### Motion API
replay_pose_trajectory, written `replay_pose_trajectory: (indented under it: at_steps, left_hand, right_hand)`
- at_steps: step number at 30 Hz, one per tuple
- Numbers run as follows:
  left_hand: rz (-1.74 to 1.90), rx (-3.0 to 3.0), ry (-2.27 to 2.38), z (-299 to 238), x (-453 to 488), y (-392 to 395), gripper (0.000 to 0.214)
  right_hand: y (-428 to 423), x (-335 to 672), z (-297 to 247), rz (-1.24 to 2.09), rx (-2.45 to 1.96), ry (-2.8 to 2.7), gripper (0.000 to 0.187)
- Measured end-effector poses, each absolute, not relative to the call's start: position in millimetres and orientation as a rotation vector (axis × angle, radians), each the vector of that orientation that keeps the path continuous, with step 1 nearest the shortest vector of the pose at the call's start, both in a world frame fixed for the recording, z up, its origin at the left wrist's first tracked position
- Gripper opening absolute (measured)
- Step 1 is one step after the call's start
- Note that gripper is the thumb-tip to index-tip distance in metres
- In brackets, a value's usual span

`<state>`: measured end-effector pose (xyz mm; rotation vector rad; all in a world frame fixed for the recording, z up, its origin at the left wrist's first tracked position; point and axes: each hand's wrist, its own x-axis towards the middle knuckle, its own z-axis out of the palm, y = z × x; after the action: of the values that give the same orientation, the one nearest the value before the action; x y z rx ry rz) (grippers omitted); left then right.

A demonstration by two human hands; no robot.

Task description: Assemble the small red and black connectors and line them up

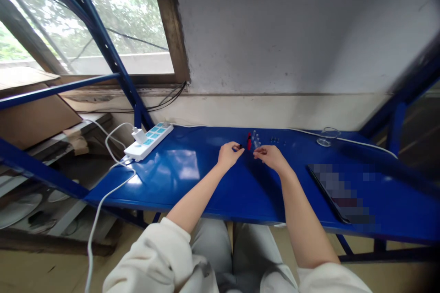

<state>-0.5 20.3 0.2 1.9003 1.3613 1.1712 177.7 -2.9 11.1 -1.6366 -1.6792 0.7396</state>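
My left hand [229,154] is closed in a pinch just above the blue table, with a small black piece [241,146] at its fingertips. Its exact kind is too small to make out. To the right, my right hand [272,157] has its thumb and fingers pressed together around something small and clear, mostly hidden by the fingers. Just beyond and between both hands stand small red pieces [249,142] in a short row. Beside them are several small clear tube-like pieces [256,139]. Farther right lie several tiny dark or clear pieces [274,139].
A white power strip [149,142] with a plug and cable is at the table's left end. A dark flat device [338,194], partly blurred out, lies at the right. A clear looped item [323,142] rests near the wall. Blue frame posts [103,41] flank the blue table [206,197].
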Motion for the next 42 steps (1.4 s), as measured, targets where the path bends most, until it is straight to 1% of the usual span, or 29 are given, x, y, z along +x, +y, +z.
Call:
replay_pose_trajectory:
  at_steps: [3,7,12,15,18,21,23,25,30,33,36,39,42]
  left_hand:
    - [1.026,2.014,1.438,7.4,12.8,20.5,0.016]
    - [0.908,2.046,1.513,8.6,27.9,20.9,0.014]
    - [0.793,2.174,1.606,-3.6,40.4,22.6,0.014]
    - [0.721,2.267,1.662,-8.6,41.3,22.9,0.014]
    - [0.793,2.343,1.641,-6.5,36.2,19.7,0.021]
    - [0.929,2.502,1.491,0.2,29.0,13.2,0.03]
    - [0.945,2.617,1.357,3.6,26.1,8.7,0.034]
    - [0.897,2.684,1.307,4.4,25.6,5.8,0.034]
    - [0.825,2.671,1.415,0.8,25.6,8.7,0.027]
    - [0.942,2.533,1.404,1.6,16.6,14.8,0.02]
    - [1.23,2.281,1.346,3.6,-0.8,21.1,0.015]
    - [1.516,1.928,1.345,3.1,-20.1,25.5,0.015]
    - [1.629,1.639,1.345,0.3,-33.8,26.7,0.017]
  right_hand:
    - [-4.8,181.9,10.6,0.575,-1.863,-1.67,0.014]
    - [-4.1,177.2,10.7,0.372,-2.106,-1.646,0.022]
    - [-2.4,170.7,5.6,0.324,-2.248,-1.653,0.026]
    - [-2.2,170.0,3.6,0.323,-2.244,-1.66,0.026]
    - [-2.2,170.8,2.2,0.29,-2.205,-1.679,0.025]
    - [-2.9,171.1,0.8,0.254,-2.178,-1.704,0.024]
    - [-3.8,170.5,0.5,0.23,-2.155,-1.717,0.022]
    - [-5.0,168.9,1.3,0.22,-2.128,-1.719,0.02]
    - [-8.8,161.5,7.4,0.188,-1.969,-1.707,0.022]
    - [-10.9,156.0,12.0,0.128,-1.766,-1.681,0.025]
    - [-8.8,150.7,19.9,0.069,-1.661,-1.614,0.028]
    - [0.3,143.0,31.8,0.057,-1.667,-1.619,0.024]
    - [12.4,130.4,38.6,0.146,-1.722,-1.728,0.017]
